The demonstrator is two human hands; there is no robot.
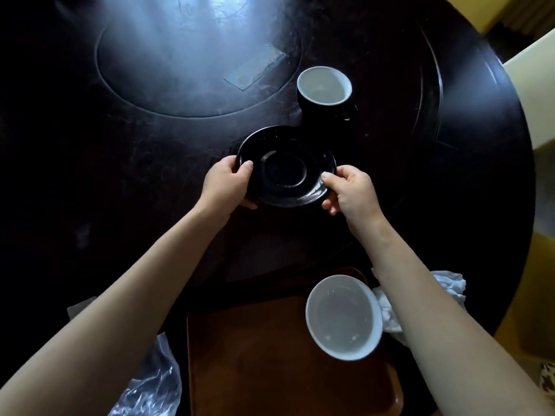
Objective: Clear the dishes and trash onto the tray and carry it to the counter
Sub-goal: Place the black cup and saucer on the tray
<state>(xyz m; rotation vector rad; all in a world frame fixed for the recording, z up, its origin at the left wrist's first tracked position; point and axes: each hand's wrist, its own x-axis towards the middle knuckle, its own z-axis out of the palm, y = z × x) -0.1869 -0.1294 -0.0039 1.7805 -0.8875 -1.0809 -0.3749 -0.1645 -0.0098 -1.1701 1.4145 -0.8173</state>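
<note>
Step in hand: moving the saucer to the tray.

- Your left hand grips the left rim of the black saucer, thumb on top and fingers curled under. Your right hand pinches the right rim the same way. Both hands are closed on it.
- The saucer sits mid-table, towards your side of the round dark table. Whether it is clear of the surface cannot be told.
- The brown tray lies at the near edge, directly below your arms. A white-lined cup already occupies its far right corner.
- A second cup, black outside and white inside, stands on the table just beyond the saucer, towards the right edge.
- Trash not yet on the tray: a crumpled napkin just off its right side, partly under your right forearm, and clear plastic wrap off its left side.

Next move, as a judgement: draw the saucer back level towards the near edge and set it on the bare left part of the tray, away from the cup there. The far cup, napkin and wrap should follow.

Writing: none legible. A flat rectangular slip near the table centre shows glare only. No marks are visible on the crockery.
</note>
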